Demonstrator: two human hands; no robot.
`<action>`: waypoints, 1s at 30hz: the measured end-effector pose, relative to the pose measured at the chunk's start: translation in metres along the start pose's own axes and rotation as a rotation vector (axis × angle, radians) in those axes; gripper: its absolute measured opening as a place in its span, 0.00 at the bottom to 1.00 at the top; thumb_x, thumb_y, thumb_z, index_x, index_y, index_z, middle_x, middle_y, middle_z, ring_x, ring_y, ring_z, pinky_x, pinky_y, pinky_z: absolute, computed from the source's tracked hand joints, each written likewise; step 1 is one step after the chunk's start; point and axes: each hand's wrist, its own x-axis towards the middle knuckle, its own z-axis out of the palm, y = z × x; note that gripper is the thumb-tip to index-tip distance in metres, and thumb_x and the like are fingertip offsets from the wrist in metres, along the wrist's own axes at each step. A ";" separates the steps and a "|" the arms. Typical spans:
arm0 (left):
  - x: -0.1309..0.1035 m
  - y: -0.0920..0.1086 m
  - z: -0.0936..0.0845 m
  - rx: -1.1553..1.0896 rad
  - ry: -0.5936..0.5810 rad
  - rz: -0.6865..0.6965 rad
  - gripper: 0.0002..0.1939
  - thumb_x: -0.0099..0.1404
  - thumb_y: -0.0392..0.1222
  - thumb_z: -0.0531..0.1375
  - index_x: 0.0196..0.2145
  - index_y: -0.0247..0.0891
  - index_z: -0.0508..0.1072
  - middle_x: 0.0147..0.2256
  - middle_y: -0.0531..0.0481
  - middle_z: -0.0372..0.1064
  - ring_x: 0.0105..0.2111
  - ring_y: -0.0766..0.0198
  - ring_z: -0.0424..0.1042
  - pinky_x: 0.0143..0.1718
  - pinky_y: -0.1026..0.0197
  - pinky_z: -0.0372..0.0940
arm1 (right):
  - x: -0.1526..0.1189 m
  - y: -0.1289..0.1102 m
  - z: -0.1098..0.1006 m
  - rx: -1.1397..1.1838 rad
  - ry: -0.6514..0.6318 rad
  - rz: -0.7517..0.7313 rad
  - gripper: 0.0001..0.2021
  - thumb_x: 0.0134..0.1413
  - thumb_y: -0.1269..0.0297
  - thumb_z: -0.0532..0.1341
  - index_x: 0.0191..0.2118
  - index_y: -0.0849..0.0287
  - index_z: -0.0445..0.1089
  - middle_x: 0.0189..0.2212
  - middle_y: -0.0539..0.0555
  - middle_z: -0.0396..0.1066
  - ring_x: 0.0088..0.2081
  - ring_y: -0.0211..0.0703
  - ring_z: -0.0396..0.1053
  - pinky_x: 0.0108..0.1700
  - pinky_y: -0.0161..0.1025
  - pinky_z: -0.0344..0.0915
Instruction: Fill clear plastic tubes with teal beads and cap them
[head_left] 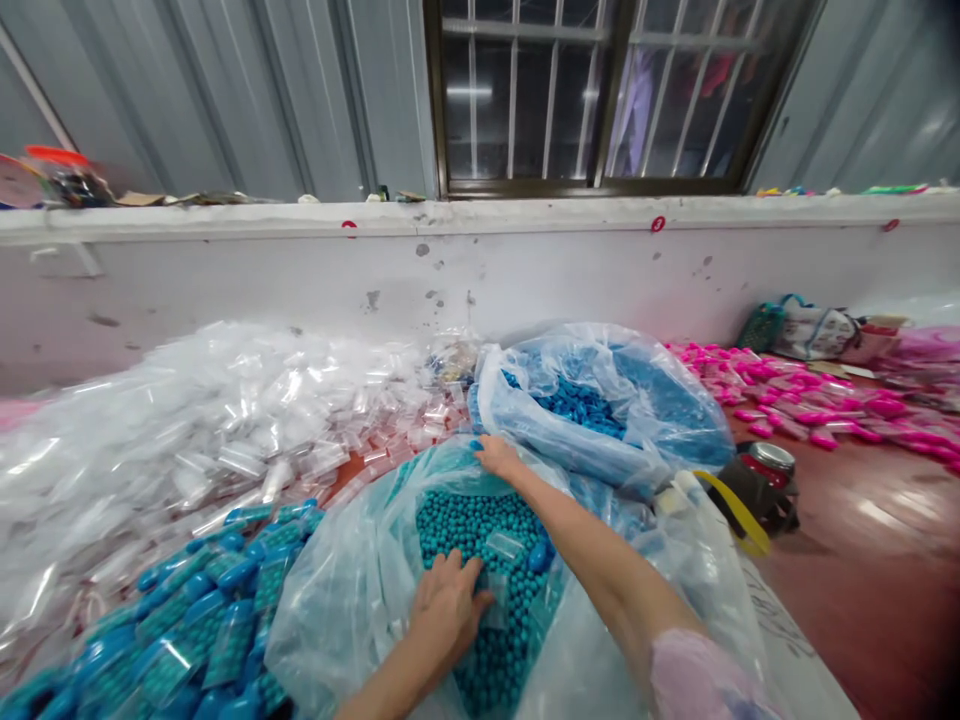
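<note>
Teal beads fill a large translucent plastic bag in front of me. My left hand is low over them, with a clear plastic tube between its thumb and index finger. Another clear tube lies on the beads beside a blue cap. Reaching over the bag's far edge, my right hand has its fingers closed on a small blue cap at the fingertips. Part of that cap is hidden by the fingers.
Filled blue-capped tubes are heaped at left, below a big pile of clear tubes. Behind stands a bag of blue caps. Pink pieces and a dark container with a silver lid are on the red floor at right.
</note>
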 end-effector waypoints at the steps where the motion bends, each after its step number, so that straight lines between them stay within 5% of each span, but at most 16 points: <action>1: -0.001 -0.002 0.005 0.028 -0.006 -0.004 0.16 0.59 0.43 0.52 0.45 0.43 0.67 0.45 0.46 0.64 0.47 0.55 0.61 0.47 0.56 0.54 | 0.000 0.002 0.005 0.017 -0.014 -0.014 0.11 0.52 0.69 0.54 0.41 0.62 0.68 0.40 0.60 0.70 0.43 0.48 0.66 0.41 0.38 0.59; 5: -0.004 -0.012 0.012 0.047 0.000 0.019 0.12 0.59 0.40 0.51 0.39 0.41 0.69 0.43 0.47 0.64 0.44 0.57 0.62 0.46 0.58 0.54 | -0.014 0.003 -0.001 0.078 0.017 -0.085 0.12 0.55 0.69 0.52 0.45 0.62 0.65 0.42 0.57 0.69 0.45 0.42 0.65 0.45 0.34 0.57; 9: -0.006 -0.010 0.005 -0.059 0.018 0.023 0.10 0.58 0.42 0.52 0.37 0.40 0.69 0.38 0.48 0.65 0.41 0.60 0.64 0.43 0.61 0.56 | -0.061 0.000 -0.029 0.146 0.077 -0.240 0.14 0.57 0.67 0.51 0.49 0.62 0.59 0.41 0.56 0.69 0.44 0.42 0.65 0.45 0.35 0.58; 12: -0.003 -0.006 0.007 -0.130 0.035 0.013 0.11 0.57 0.44 0.53 0.36 0.41 0.70 0.38 0.48 0.66 0.40 0.59 0.64 0.42 0.60 0.56 | -0.111 0.004 -0.034 0.096 -0.087 -0.371 0.13 0.54 0.68 0.54 0.47 0.61 0.61 0.41 0.57 0.69 0.42 0.44 0.67 0.42 0.36 0.59; 15: 0.004 -0.006 0.010 -0.280 0.043 -0.016 0.08 0.54 0.43 0.54 0.30 0.39 0.70 0.33 0.49 0.67 0.37 0.59 0.65 0.39 0.60 0.57 | -0.146 0.013 -0.023 -0.129 -0.303 -0.206 0.08 0.53 0.71 0.53 0.39 0.63 0.65 0.37 0.61 0.70 0.40 0.47 0.68 0.39 0.37 0.59; 20: 0.009 -0.017 -0.003 -0.836 0.194 -0.072 0.09 0.51 0.45 0.55 0.22 0.39 0.59 0.21 0.56 0.62 0.26 0.66 0.65 0.31 0.63 0.60 | -0.147 0.009 0.006 -0.143 -0.316 -0.104 0.11 0.55 0.74 0.49 0.41 0.66 0.64 0.37 0.64 0.70 0.40 0.48 0.68 0.37 0.37 0.59; 24: 0.002 -0.023 -0.017 -1.366 0.133 -0.170 0.15 0.48 0.50 0.56 0.24 0.41 0.53 0.19 0.60 0.59 0.21 0.67 0.65 0.25 0.63 0.62 | -0.129 -0.010 0.022 0.006 -0.353 -0.181 0.10 0.53 0.67 0.54 0.42 0.60 0.64 0.30 0.52 0.72 0.32 0.40 0.69 0.32 0.32 0.59; 26: -0.003 -0.026 -0.019 -1.305 0.104 -0.186 0.13 0.50 0.49 0.54 0.26 0.41 0.53 0.17 0.61 0.57 0.18 0.68 0.63 0.22 0.64 0.60 | -0.124 -0.011 0.024 0.060 -0.307 -0.182 0.11 0.53 0.67 0.55 0.44 0.59 0.63 0.31 0.50 0.71 0.31 0.38 0.68 0.33 0.32 0.60; 30: -0.009 -0.020 -0.011 -0.544 0.096 -0.094 0.04 0.52 0.37 0.51 0.29 0.39 0.61 0.20 0.56 0.62 0.24 0.64 0.67 0.28 0.62 0.60 | -0.121 0.004 0.017 -0.019 -0.166 -0.106 0.13 0.56 0.76 0.47 0.44 0.63 0.63 0.42 0.61 0.67 0.44 0.46 0.64 0.43 0.39 0.58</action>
